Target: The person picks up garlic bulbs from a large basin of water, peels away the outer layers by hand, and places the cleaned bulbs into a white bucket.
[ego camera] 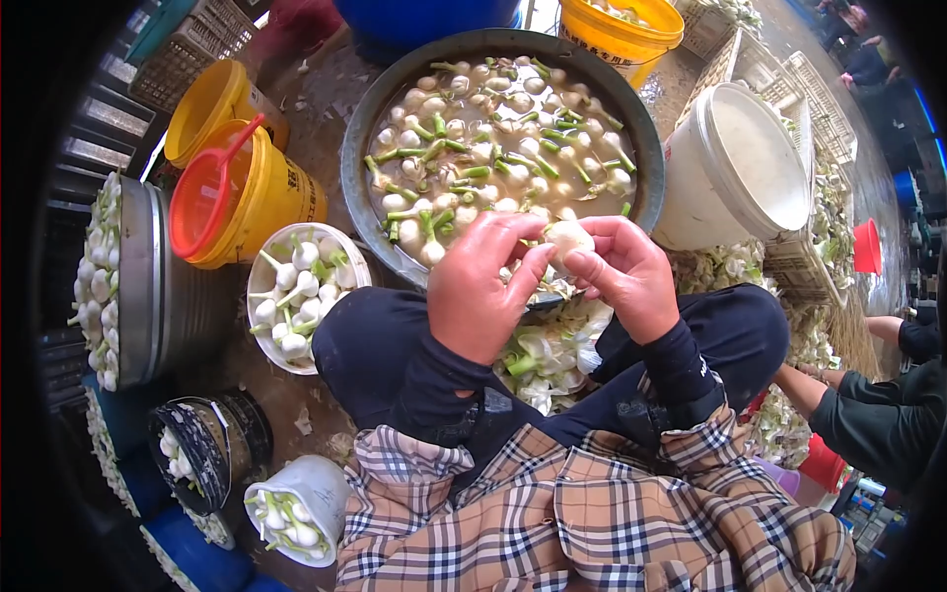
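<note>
Between both hands, over the near rim of a big round metal tub point(354, 159), is a pale garlic bulb point(568, 237). My right hand point(629, 270) grips it with thumb and fingers. My left hand point(484, 281) is at the bulb's left side, thumb and forefinger close together; whether they pinch a bit of its skin or stem is hard to tell. Garlic bulbs with cut green stems point(518, 148) float in the tub's murky water. Peeled leaves and husks point(547, 355) lie between the knees, below the hands.
A white bucket of cleaned garlic point(255, 325) stands left of the tub, near yellow buckets point(296, 200) and a red strainer point(203, 200). A large white bucket point(688, 177) and plastic crates point(806, 259) stand right. Another person's arms point(806, 392) reach into husks at the right.
</note>
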